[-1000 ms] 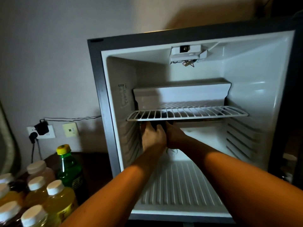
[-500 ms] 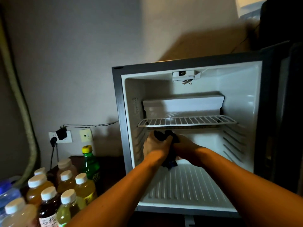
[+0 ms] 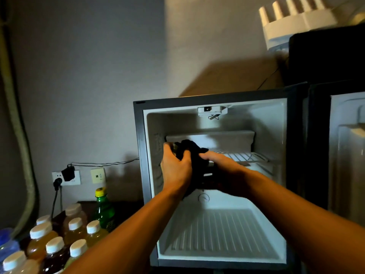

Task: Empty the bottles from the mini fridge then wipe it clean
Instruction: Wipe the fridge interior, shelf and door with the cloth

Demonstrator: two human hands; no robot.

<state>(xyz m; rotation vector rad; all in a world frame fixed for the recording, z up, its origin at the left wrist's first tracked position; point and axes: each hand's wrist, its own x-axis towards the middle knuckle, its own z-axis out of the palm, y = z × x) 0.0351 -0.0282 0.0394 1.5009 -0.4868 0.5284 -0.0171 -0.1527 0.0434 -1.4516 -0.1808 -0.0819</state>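
Head view: both hands have pulled back from under the wire shelf (image 3: 240,156) at the rear of the mini fridge (image 3: 217,230) and now sit up at its mouth, with the dark cloth (image 3: 192,153) bunched between them where a second ago it was pressed deep inside. Likely regathering the cloth between wiping passes. Fridge interior shows no bottles, so emptying looks done and wiping is under way. Left hand (image 3: 175,167) has fingers curled, gripping the upper left of the cloth. Right hand (image 3: 219,165) is closed on the cloth's right side, thumb on top. Bottles (image 3: 59,240) stand clustered on the dark desk (image 3: 122,210) left of the fridge, well apart from the hands. Fridge door (image 3: 345,155) hangs open at right.
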